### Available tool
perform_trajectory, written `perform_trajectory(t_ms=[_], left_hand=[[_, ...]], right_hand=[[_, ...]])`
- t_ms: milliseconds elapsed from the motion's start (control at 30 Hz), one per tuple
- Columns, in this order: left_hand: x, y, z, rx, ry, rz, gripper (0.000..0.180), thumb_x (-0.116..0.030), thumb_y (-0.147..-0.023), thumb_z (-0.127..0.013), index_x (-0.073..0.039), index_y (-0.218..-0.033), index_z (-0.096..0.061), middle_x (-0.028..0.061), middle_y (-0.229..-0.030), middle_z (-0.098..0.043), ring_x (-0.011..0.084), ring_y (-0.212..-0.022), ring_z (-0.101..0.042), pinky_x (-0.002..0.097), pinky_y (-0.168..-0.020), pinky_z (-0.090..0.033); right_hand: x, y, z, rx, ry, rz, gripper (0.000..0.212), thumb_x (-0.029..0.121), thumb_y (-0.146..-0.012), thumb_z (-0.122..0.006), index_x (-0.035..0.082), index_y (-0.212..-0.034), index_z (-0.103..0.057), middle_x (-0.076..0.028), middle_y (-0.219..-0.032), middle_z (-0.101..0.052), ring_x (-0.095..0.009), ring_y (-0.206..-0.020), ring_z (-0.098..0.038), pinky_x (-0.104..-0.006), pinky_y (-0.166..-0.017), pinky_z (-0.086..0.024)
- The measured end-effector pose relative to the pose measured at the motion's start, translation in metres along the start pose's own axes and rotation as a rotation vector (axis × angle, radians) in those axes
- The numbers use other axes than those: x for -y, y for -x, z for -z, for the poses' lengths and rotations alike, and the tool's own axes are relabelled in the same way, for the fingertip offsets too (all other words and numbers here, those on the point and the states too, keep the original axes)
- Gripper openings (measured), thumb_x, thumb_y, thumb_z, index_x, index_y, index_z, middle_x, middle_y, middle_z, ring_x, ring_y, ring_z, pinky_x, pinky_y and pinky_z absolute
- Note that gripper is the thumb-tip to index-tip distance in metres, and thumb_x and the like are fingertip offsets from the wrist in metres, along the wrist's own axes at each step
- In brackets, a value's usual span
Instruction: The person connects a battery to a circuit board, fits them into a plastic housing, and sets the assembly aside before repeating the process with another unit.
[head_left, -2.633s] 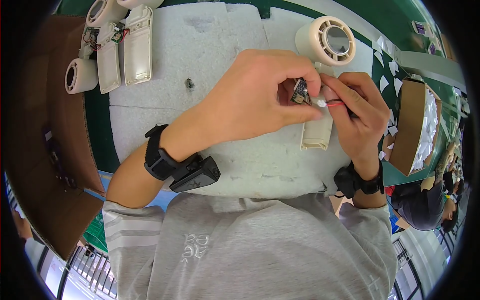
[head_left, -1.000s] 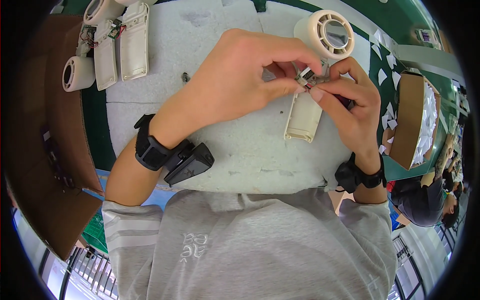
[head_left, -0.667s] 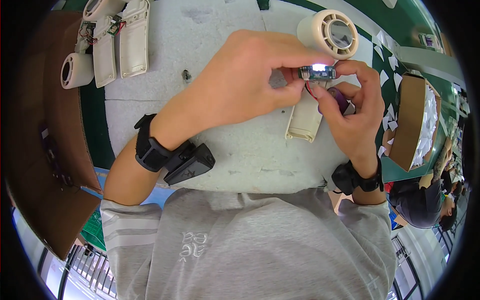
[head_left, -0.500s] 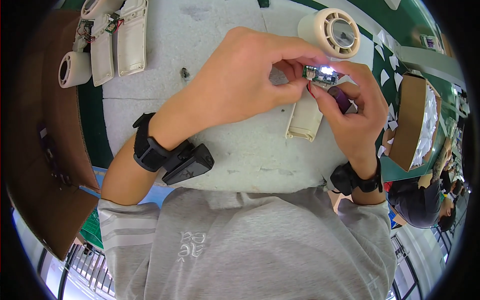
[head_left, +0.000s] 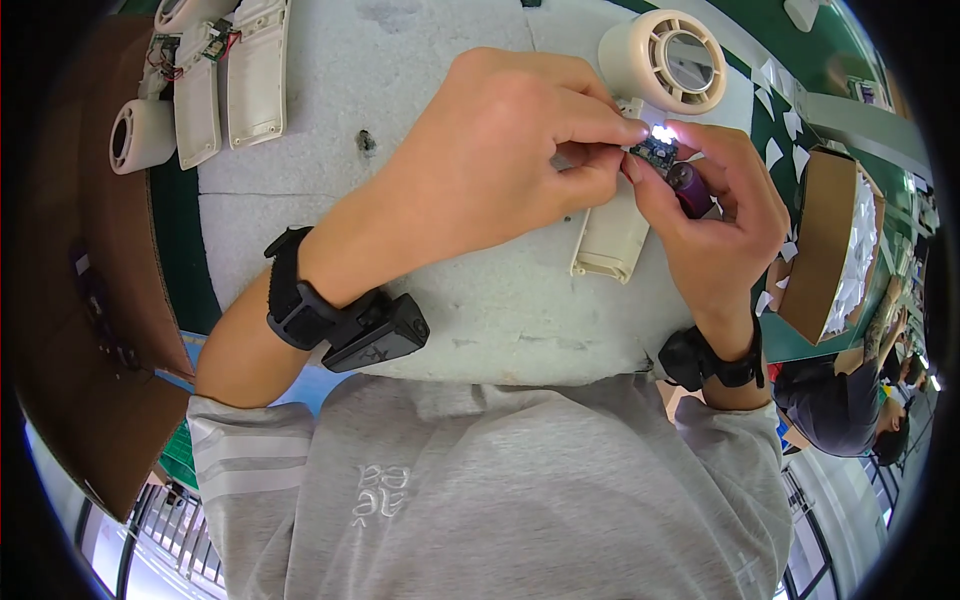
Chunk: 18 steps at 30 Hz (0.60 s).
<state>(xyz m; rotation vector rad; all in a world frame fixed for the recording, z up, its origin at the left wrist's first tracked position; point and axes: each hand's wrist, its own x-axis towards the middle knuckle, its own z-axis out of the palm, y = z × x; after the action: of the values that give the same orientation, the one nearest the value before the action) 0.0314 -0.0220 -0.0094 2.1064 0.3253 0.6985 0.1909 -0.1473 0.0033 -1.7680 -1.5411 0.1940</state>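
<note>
1. A small circuit board (head_left: 655,152), one light on it lit, is pinched between the fingertips of the left hand (head_left: 500,160) and right hand (head_left: 715,225), above the worktop (head_left: 480,300).
2. A purple battery cell (head_left: 690,188) is grasped in the right grip.
3. A cream handle shell (head_left: 612,235) lies directly beneath both grips.
4. Risk: the board may slip from so light a pinch, or its leads may be strained.
</note>
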Motion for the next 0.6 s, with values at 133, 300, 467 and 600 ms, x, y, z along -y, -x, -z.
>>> perform_trajectory(t_ms=[133,300,467,600], left_hand=[[0.001,0.001,-0.001,-0.008,-0.027,-0.027,0.024,-0.001,-0.073,-0.069,-0.005,-0.096,-0.074,0.0079,-0.085,-0.068,0.0173,-0.070,-0.066,0.0235,-0.063,-0.053],[0.003,0.000,0.001,0.003,-0.040,-0.030,0.022,0.001,-0.073,-0.069,-0.004,-0.095,-0.074,0.0078,-0.086,-0.068,0.0168,-0.070,-0.066,0.0241,-0.063,-0.053],[0.000,0.003,-0.001,0.045,0.201,0.137,0.027,0.005,-0.076,-0.066,-0.002,-0.102,-0.071,0.0071,-0.091,-0.067,0.0143,-0.074,-0.066,0.0255,-0.066,-0.054],[-0.001,0.004,-0.001,0.089,0.321,0.232,0.037,0.008,-0.077,-0.063,-0.003,-0.112,-0.066,0.0064,-0.091,-0.065,0.0129,-0.077,-0.065,0.0259,-0.071,-0.054]], right_hand=[[0.001,0.000,-0.002,-0.019,0.009,0.000,0.033,-0.001,-0.071,-0.080,0.000,-0.100,-0.065,-0.002,-0.081,-0.066,-0.004,-0.068,-0.059,-0.0161,-0.057,-0.046],[0.004,-0.003,-0.003,-0.047,0.041,0.018,0.029,-0.001,-0.072,-0.079,0.000,-0.097,-0.066,-0.002,-0.078,-0.066,-0.003,-0.067,-0.058,-0.0161,-0.056,-0.045],[0.016,0.001,0.004,0.060,-0.027,-0.283,0.024,-0.002,-0.075,-0.077,-0.001,-0.095,-0.065,-0.002,-0.083,-0.067,-0.004,-0.065,-0.058,-0.0168,-0.055,-0.044],[0.019,0.002,0.003,-0.014,-0.044,-0.215,0.020,0.000,-0.069,-0.077,0.004,-0.085,-0.067,-0.005,-0.081,-0.065,-0.009,-0.058,-0.056,-0.0228,-0.051,-0.044]])
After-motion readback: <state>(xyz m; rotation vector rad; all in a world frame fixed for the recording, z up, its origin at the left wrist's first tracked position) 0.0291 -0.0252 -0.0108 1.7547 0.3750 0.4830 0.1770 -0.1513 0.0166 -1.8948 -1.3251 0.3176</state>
